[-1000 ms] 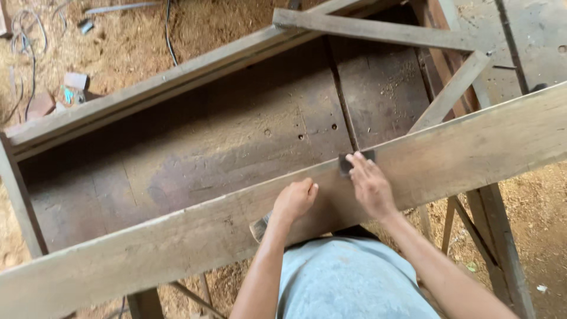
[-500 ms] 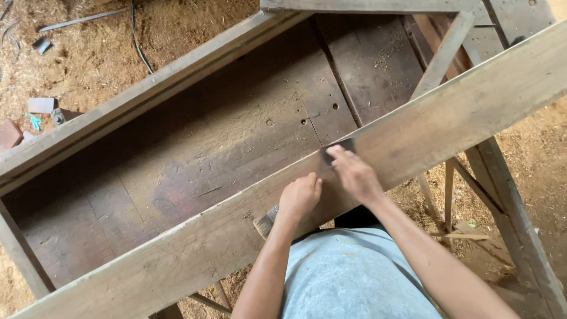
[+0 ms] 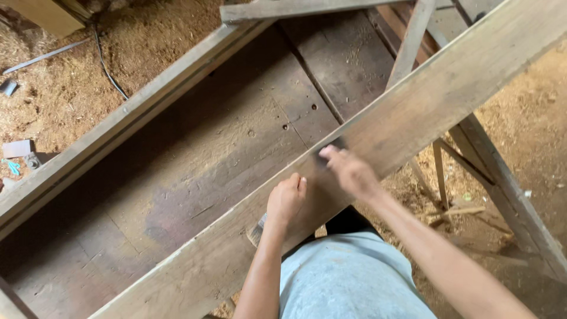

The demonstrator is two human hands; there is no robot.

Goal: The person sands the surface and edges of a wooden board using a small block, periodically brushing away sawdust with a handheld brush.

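Hidden, blurred and cut off around the plank

The right hand point(image 3: 349, 171) is motion-blurred, and the small dark thing point(image 3: 338, 143) under its fingertips is too covered to identify. The left hand point(image 3: 287, 201) hides most of a brush-like tool point(image 3: 256, 229), only its bristled end showing below the plank point(image 3: 449, 94), whose two ends run off the frame. Small objects point(image 3: 18, 150) on the sawdust floor at the left edge are too small to tell.
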